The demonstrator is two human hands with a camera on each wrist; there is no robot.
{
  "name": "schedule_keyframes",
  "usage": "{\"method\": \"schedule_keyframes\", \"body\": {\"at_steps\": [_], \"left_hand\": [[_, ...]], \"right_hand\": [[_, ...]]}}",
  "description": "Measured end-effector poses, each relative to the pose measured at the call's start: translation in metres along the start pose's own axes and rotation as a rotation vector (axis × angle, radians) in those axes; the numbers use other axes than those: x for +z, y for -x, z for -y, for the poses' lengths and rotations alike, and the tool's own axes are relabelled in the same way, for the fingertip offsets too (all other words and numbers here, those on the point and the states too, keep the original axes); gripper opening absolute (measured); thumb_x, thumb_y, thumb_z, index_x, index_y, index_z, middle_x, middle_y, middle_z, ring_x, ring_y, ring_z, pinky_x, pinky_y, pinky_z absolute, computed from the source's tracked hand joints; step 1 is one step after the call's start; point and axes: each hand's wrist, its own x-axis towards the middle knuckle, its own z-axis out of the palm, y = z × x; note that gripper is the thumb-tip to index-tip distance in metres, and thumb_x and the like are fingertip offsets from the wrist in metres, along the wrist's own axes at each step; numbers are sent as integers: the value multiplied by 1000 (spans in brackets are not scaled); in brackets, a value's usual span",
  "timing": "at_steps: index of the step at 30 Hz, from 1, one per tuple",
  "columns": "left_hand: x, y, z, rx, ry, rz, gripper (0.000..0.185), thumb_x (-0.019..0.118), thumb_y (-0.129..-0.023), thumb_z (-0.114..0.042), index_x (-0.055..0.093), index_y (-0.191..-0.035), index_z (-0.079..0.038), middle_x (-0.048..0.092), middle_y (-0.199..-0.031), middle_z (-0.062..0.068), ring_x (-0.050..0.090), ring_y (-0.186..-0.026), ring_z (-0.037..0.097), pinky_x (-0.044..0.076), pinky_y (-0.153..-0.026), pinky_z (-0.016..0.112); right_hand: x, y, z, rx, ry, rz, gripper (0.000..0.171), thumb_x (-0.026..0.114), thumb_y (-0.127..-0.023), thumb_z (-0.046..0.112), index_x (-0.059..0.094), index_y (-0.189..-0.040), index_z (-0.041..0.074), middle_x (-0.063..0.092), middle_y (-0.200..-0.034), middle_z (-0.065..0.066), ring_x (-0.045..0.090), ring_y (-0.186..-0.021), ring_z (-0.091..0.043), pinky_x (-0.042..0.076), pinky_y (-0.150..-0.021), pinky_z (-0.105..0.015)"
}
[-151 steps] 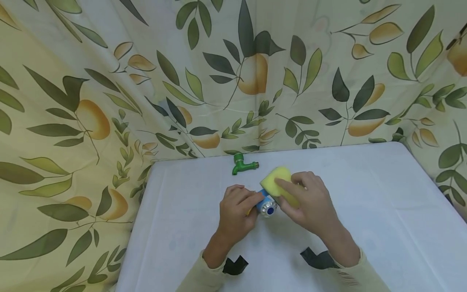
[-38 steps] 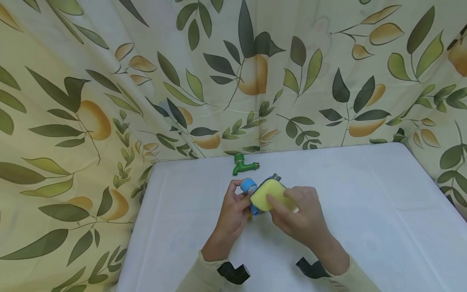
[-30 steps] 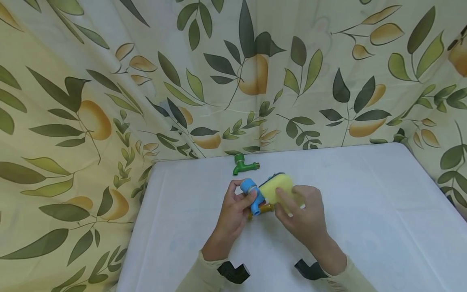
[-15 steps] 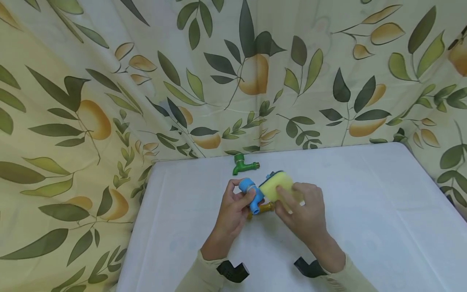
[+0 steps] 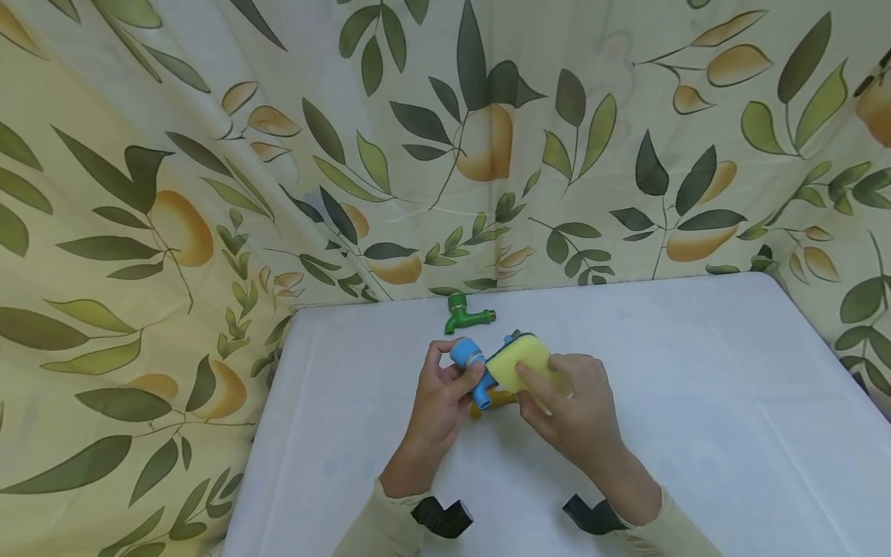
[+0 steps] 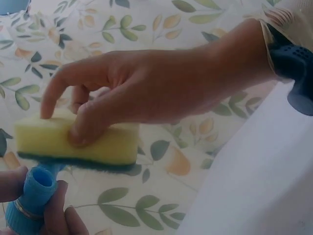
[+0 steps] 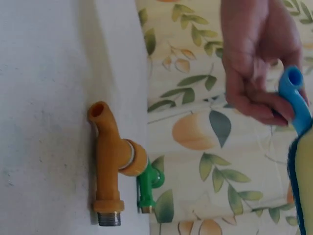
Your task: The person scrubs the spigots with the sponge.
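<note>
My left hand (image 5: pixel 452 381) grips a blue plastic tap (image 5: pixel 468 362) just above the table, spout end towards me. My right hand (image 5: pixel 541 384) holds a yellow sponge (image 5: pixel 524 362) with a dark scouring face, thumb and fingers pinching it, and presses that face against the tap. The left wrist view shows the sponge (image 6: pixel 73 144) lying across the blue tap (image 6: pixel 28 201) under the right hand (image 6: pixel 156 83). In the right wrist view the left hand (image 7: pixel 259 63) pinches the blue tap (image 7: pixel 296 100).
An orange tap (image 5: pixel 491 401) lies on the white table (image 5: pixel 696 402) under the hands, also in the right wrist view as the orange tap (image 7: pixel 112 161). A green tap (image 5: pixel 465 313) lies at the table's back edge. A leaf-print curtain (image 5: pixel 209 193) surrounds the table.
Five seconds ago the blue tap lay low with its handle facing me; now it is turned and lifted. In the last second the sponge slid back along the tap, slightly left.
</note>
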Motion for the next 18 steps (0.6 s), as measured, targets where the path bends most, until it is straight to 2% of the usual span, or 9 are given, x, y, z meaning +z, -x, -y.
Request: {"method": "schedule_keyframes", "body": {"at_steps": [3,6,8,12,16,18], "left_hand": [[-2,1,1,32,-58,-13,48,72,-95,-12,43,-133,-12,63,-114,9,70,-97,20,59,-94,33],[-1,1,1,77,-130,-21,51,73,-94,-10,43,-135,-11,64,-117,13,71,-100,21,59,-95,33],[-1,1,2,109,-180,-31,54,74,-94,-10,43,-137,-11,64,-115,13,70,-99,19,59,-92,30],[0,3,4,175,-275,-43,58,74,-94,-11,42,-141,-11,64,-109,14,69,-94,18,60,-83,25],[0,4,5,248,-364,-51,56,74,-94,-10,44,-141,-9,66,-108,17,69,-89,17,60,-77,24],[-1,3,5,288,-416,-57,55,74,-94,-11,46,-141,-9,68,-107,19,70,-87,17,61,-75,24]], "right_hand": [[-1,-1,2,63,7,-7,35,54,-98,34,72,-113,9,57,-96,-19,50,-84,-33,40,-68,-43],[-2,-2,4,57,-3,15,36,54,-98,35,74,-113,9,58,-95,-18,51,-82,-32,40,-66,-42],[-3,-3,4,47,11,48,37,53,-98,37,75,-112,11,59,-95,-17,52,-80,-32,42,-64,-44],[-4,-4,4,121,29,57,41,51,-98,40,74,-114,9,59,-96,-18,53,-82,-33,43,-64,-45],[-4,-2,2,98,10,100,41,52,-97,40,75,-113,10,59,-94,-17,53,-81,-31,43,-63,-44],[-4,-2,-2,115,12,128,38,55,-95,37,74,-114,10,60,-94,-16,53,-81,-29,43,-63,-43]]}}
